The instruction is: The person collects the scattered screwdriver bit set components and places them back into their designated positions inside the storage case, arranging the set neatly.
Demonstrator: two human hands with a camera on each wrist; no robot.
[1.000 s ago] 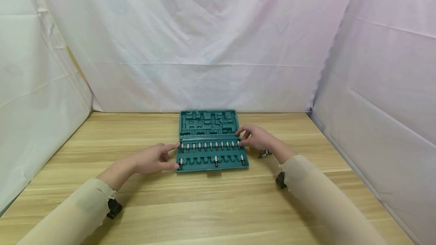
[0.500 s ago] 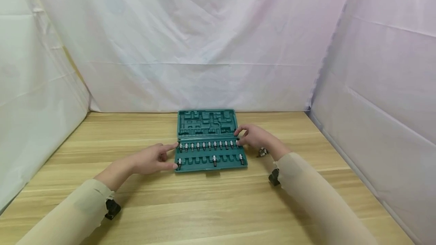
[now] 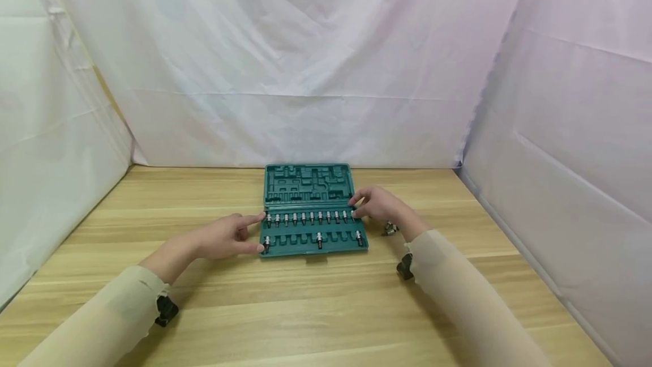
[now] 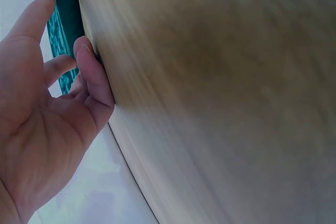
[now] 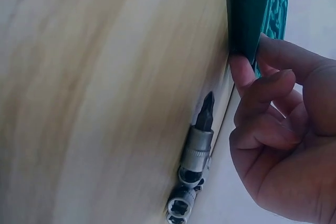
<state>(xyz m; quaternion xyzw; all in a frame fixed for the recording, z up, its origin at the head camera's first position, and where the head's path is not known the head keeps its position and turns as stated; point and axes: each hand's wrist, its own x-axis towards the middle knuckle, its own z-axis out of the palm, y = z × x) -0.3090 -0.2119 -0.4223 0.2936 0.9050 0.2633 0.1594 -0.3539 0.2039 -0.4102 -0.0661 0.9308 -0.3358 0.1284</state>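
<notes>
An open green plastic case [image 3: 305, 252] lies on the table in the head view. Bit sockets [image 3: 320, 218] with silver bases fill its upper row; the lower row holds a bit socket at each end and another [image 3: 319, 240] near the middle. My left hand [image 3: 219, 238] touches the case's left side with outstretched index finger and thumb spread apart. At the right end of the upper row, my right hand [image 3: 379, 206] has its thumb and index finger about the last bit socket [image 3: 353, 215], partly hidden by the thumb. Its other fingers curl in the right wrist view.
A few loose bit sockets [image 3: 390, 229] lie right of the case, one with a cross-shaped tip [image 5: 199, 140] in the right wrist view. The case's lid [image 3: 308, 183] with moulded recesses lies back toward the white curtain [image 3: 305, 72]. Wooden tabletop [image 3: 285, 304] spreads in front.
The head view has shifted slightly, carrying the whole scene a little to the left. Both hands keep their places at the case.
</notes>
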